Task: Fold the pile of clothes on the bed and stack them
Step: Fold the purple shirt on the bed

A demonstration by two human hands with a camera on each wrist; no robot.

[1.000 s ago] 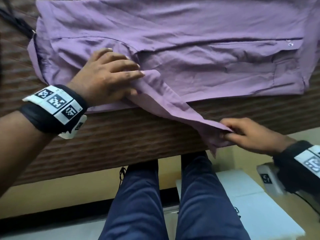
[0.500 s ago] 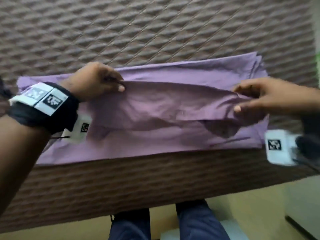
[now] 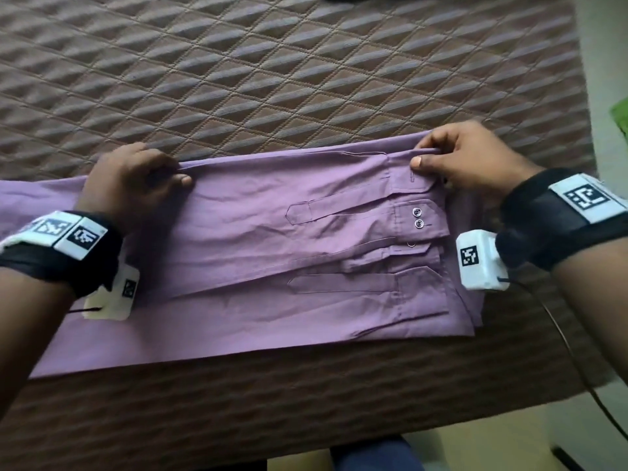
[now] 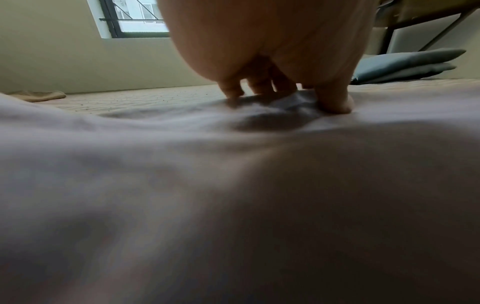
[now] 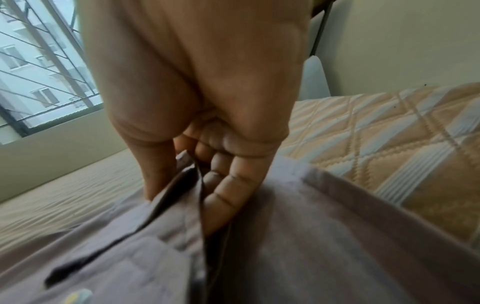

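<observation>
A purple shirt (image 3: 272, 260) lies folded into a long strip near the front edge of the bed, sleeves laid over it, two cuff buttons (image 3: 417, 217) showing at the right. My left hand (image 3: 136, 181) pinches the shirt's far edge at the left; in the left wrist view the fingertips (image 4: 335, 105) press into the cloth (image 4: 182, 185). My right hand (image 3: 455, 158) pinches the far edge at the cuff end, thumb on top; in the right wrist view its fingers (image 5: 226, 189) curl round a fold of the shirt (image 5: 324, 236).
The quilted brown bedspread (image 3: 272, 79) stretches beyond the shirt. Folded grey-green clothes (image 4: 405, 63) lie far back on the bed; a tan cloth (image 4: 39, 95) sits at the far left. A window and wall stand behind. A cable (image 3: 577, 368) hangs from my right wrist.
Both hands carried the hanging sleeve from the bed's front edge up over the shirt. It now lies flat along the strip, held at the far edge.
</observation>
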